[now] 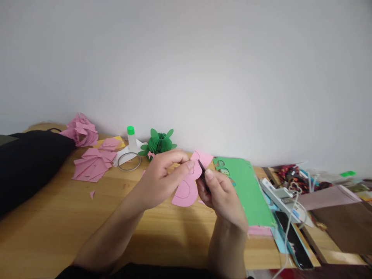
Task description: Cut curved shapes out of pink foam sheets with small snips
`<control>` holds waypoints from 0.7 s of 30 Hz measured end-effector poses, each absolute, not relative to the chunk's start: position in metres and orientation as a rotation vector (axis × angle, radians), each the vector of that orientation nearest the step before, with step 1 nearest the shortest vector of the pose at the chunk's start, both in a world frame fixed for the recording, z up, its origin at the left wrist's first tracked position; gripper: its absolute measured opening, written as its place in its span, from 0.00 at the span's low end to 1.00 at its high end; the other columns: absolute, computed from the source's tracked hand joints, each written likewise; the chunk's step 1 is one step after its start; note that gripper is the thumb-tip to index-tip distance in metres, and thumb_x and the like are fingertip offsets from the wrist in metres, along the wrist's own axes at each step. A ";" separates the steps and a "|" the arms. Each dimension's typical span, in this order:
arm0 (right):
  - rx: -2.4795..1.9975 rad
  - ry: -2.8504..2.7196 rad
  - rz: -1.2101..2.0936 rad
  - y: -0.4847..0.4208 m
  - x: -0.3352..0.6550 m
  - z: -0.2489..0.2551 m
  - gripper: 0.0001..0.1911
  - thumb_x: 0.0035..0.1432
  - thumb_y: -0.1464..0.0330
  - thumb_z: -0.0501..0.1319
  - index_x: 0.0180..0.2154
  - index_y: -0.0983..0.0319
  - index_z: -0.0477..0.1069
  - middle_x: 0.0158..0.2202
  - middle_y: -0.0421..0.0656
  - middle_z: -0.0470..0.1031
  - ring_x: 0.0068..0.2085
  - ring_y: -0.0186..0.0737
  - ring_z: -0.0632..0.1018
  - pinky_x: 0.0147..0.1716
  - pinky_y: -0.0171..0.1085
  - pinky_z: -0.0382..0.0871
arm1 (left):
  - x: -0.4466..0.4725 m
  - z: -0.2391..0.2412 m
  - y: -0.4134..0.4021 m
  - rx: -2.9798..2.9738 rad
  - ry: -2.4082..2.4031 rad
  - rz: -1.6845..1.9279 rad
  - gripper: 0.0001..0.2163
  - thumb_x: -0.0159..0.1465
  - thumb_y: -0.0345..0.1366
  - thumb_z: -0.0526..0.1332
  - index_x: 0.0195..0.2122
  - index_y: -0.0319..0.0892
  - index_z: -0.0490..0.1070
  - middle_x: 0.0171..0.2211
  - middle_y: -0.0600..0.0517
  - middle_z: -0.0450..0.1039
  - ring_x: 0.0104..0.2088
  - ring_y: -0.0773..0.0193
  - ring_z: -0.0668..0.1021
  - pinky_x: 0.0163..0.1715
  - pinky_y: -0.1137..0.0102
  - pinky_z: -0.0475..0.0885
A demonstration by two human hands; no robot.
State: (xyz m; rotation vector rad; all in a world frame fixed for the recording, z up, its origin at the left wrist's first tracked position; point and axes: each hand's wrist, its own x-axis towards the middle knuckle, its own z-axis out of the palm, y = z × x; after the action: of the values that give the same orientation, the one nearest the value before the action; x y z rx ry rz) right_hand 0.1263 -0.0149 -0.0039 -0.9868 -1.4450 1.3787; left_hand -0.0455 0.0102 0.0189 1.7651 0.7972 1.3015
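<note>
Between the thumb and fingers of my left hand [164, 176] is a pink paper piece [188, 193] with rounded lobes and drawn curved lines. My right hand [222, 192] is closed around black scissors [201, 166], whose dark blade points up and away from me against the paper. Most of the scissors' handle is hidden by my fingers. Behind my left hand stands a green honeycomb paper figure [161, 143] with ear-like and leaf-like parts and a small pink bow.
Left are pink paper scraps [94, 164], a black bag [35, 162], a green-capped glue stick [131, 139] and a metal ring [129, 161]. Right are green paper sheets [252, 193], a white power strip [280, 199], a phone [295, 240] and brown paper [345, 223]. A wall rises behind.
</note>
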 end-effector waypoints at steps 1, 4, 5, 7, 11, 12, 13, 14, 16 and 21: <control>-0.999 -1.452 1.384 -0.015 0.126 -0.004 0.26 0.66 0.49 0.54 0.23 0.60 0.61 0.15 0.32 0.53 0.17 0.28 0.52 0.14 0.31 0.44 | -0.045 0.019 0.010 1.754 0.787 1.295 0.13 0.64 0.30 0.54 0.21 0.43 0.59 0.19 0.58 0.55 0.22 0.69 0.60 0.24 0.71 0.61; -1.030 -1.491 1.385 -0.016 0.126 -0.002 0.27 0.66 0.48 0.54 0.22 0.60 0.61 0.16 0.32 0.54 0.17 0.28 0.52 0.14 0.31 0.45 | -0.046 0.021 0.010 1.731 0.774 1.277 0.14 0.64 0.30 0.54 0.20 0.43 0.57 0.19 0.58 0.53 0.22 0.69 0.59 0.23 0.71 0.60; -1.029 -1.503 1.382 -0.016 0.126 -0.002 0.27 0.66 0.48 0.54 0.22 0.60 0.61 0.15 0.32 0.54 0.17 0.28 0.52 0.14 0.32 0.45 | -0.046 0.021 0.010 1.729 0.773 1.268 0.14 0.64 0.31 0.53 0.20 0.43 0.57 0.19 0.58 0.53 0.22 0.69 0.59 0.22 0.71 0.60; -1.012 -1.517 1.376 -0.016 0.125 -0.001 0.28 0.66 0.48 0.53 0.21 0.60 0.60 0.15 0.32 0.54 0.17 0.28 0.52 0.14 0.32 0.46 | -0.047 0.023 0.009 1.728 0.768 1.240 0.15 0.65 0.32 0.53 0.20 0.43 0.57 0.20 0.58 0.54 0.21 0.69 0.59 0.21 0.71 0.59; -0.987 -1.503 1.403 -0.016 0.124 0.000 0.28 0.65 0.48 0.54 0.21 0.59 0.60 0.15 0.32 0.53 0.16 0.28 0.51 0.13 0.32 0.44 | -0.050 0.024 0.008 1.688 0.750 1.169 0.15 0.65 0.33 0.53 0.20 0.43 0.56 0.19 0.58 0.53 0.21 0.69 0.58 0.20 0.71 0.58; -0.984 -1.499 1.414 -0.016 0.124 0.000 0.28 0.65 0.48 0.54 0.21 0.59 0.60 0.15 0.32 0.53 0.16 0.28 0.51 0.13 0.32 0.44 | -0.050 0.025 0.009 1.670 0.749 1.155 0.16 0.65 0.33 0.53 0.19 0.43 0.55 0.19 0.58 0.53 0.20 0.69 0.58 0.20 0.71 0.58; -0.981 -1.494 1.422 -0.016 0.124 0.000 0.28 0.65 0.47 0.54 0.21 0.59 0.59 0.15 0.31 0.53 0.16 0.28 0.51 0.13 0.32 0.44 | -0.050 0.025 0.009 1.652 0.748 1.144 0.16 0.65 0.33 0.53 0.19 0.43 0.55 0.19 0.58 0.53 0.21 0.69 0.58 0.20 0.71 0.58; -0.975 -1.488 1.429 -0.016 0.124 0.001 0.28 0.65 0.47 0.54 0.21 0.59 0.59 0.15 0.31 0.52 0.15 0.27 0.50 0.13 0.32 0.44 | -0.050 0.024 0.009 1.638 0.746 1.132 0.16 0.65 0.33 0.53 0.19 0.43 0.55 0.19 0.58 0.53 0.21 0.69 0.59 0.20 0.71 0.58; -0.955 -1.474 1.445 -0.016 0.124 0.000 0.28 0.65 0.48 0.54 0.21 0.59 0.59 0.15 0.31 0.52 0.15 0.27 0.50 0.13 0.32 0.43 | -0.050 0.024 0.009 1.620 0.741 1.117 0.15 0.65 0.34 0.53 0.20 0.43 0.56 0.19 0.58 0.54 0.22 0.69 0.60 0.21 0.72 0.59; -0.892 -1.412 1.508 -0.015 0.124 -0.002 0.26 0.66 0.49 0.55 0.22 0.60 0.61 0.15 0.30 0.53 0.15 0.26 0.49 0.13 0.31 0.42 | -0.049 0.024 0.007 1.641 0.708 1.118 0.15 0.66 0.33 0.53 0.21 0.42 0.57 0.20 0.58 0.56 0.23 0.70 0.62 0.23 0.73 0.61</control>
State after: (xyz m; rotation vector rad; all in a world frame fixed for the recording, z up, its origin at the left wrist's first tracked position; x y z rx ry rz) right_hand 0.1245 -0.0151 -0.0016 -0.8923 -1.4119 1.5081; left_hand -0.0490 0.0065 0.0239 1.6409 0.7081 1.1183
